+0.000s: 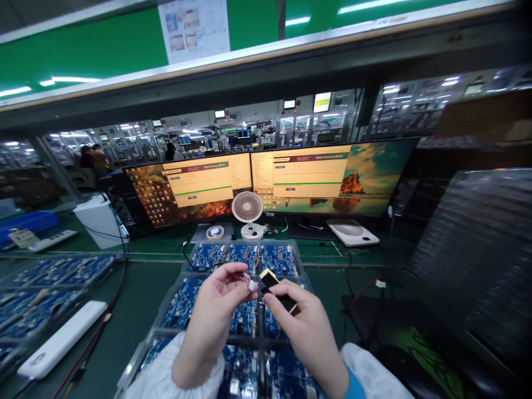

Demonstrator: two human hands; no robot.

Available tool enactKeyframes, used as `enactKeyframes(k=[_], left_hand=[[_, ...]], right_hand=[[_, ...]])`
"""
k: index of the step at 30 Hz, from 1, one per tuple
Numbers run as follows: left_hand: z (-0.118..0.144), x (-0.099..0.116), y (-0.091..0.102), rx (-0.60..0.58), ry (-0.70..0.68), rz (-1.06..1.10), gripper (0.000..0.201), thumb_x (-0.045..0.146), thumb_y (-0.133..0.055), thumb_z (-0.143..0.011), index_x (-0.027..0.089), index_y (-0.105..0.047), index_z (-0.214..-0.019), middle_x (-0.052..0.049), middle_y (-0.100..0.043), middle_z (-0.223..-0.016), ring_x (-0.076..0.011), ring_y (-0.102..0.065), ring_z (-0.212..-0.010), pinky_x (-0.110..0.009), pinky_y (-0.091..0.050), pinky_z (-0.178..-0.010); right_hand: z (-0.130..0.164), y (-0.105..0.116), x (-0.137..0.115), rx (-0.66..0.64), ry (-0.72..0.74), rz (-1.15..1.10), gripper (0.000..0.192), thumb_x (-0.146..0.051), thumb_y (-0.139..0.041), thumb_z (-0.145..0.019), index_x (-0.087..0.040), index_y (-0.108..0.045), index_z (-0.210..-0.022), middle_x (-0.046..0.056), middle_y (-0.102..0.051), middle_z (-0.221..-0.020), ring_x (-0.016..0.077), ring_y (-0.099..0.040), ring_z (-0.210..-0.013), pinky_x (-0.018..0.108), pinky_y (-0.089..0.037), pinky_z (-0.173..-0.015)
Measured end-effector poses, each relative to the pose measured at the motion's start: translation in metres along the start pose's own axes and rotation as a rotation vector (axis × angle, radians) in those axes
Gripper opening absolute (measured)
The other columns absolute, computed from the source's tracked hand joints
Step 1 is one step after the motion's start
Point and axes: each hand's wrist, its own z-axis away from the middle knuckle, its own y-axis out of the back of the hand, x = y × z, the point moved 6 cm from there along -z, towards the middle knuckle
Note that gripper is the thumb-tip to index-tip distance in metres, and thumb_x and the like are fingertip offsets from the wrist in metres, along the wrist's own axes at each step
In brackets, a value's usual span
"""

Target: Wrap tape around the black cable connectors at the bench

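- In the head view, a small white connector [252,285] is pinched narrowly between the fingertips of the left hand [222,302].
- A flat black piece [269,279] is gripped between thumb and fingers by the right hand [305,310].
- Both are held up over the blue circuit boards [177,305] in a clear tray [133,360] on the bench [328,277], close together with a narrow gap; no contact is seen.
- As a judgement, the connector is best steadied by its housing, not its wires, and the black piece by its edges, with light pressure; both should be kept clear of the boards.
- The black piece is seen tilted, dark-faced, with yellow along its edges, and is partly covered by the fingers. The connector is pale and blocky; its pins cannot be made out.
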Motion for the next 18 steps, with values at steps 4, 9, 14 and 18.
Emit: enactKeyframes(k=[4,9,14,18], left_hand=[[-0.0003,-0.0004,-0.0013,-0.008,0.034,0.054,0.027,0.012,-0.081,-0.066,0.012,-0.071,-0.091,-0.003,-0.069,-0.077,-0.0130,-0.066,-0.068,-0.025,-0.057,-0.067],[0.0004,-0.0017,-0.0011,-0.027,0.070,0.105,0.026,0.013,-0.080,-0.069,0.012,-0.072,-0.094,-0.003,-0.069,-0.079,-0.0123,-0.066,-0.069,-0.024,-0.057,-0.067],[-0.0002,-0.0045,-0.0007,-0.030,0.085,0.089,0.036,0.011,-0.086,-0.062,0.012,-0.071,-0.095,-0.002,-0.069,-0.078,-0.0106,-0.066,-0.065,-0.022,-0.058,-0.066],[-0.0003,-0.0043,-0.0026,-0.026,0.115,0.098,0.038,0.013,-0.088,-0.059,0.011,-0.071,-0.093,-0.002,-0.070,-0.076,-0.0103,-0.066,-0.061,-0.021,-0.057,-0.061]], right_hand=[[0.0007,0.0011,0.0008,0.008,-0.006,-0.021,0.019,-0.032,-0.062,-0.083,-0.018,-0.065,-0.072,0.002,-0.061,-0.074,0.0118,-0.053,-0.046,0.023,-0.038,-0.039],[0.0026,0.0019,-0.0005,0.014,-0.040,-0.143,0.022,-0.037,-0.064,-0.083,-0.018,-0.064,-0.072,0.000,-0.058,-0.069,0.0118,-0.056,-0.046,0.022,-0.043,-0.042],[0.0031,0.0035,-0.0029,0.022,-0.011,-0.164,0.023,-0.037,-0.064,-0.084,-0.019,-0.065,-0.071,0.001,-0.060,-0.070,0.0136,-0.058,-0.051,0.022,-0.045,-0.044],[0.0034,0.0059,-0.0048,0.028,0.023,-0.085,0.020,-0.034,-0.063,-0.084,-0.019,-0.065,-0.071,0.002,-0.061,-0.071,0.0168,-0.061,-0.059,0.024,-0.045,-0.048]])
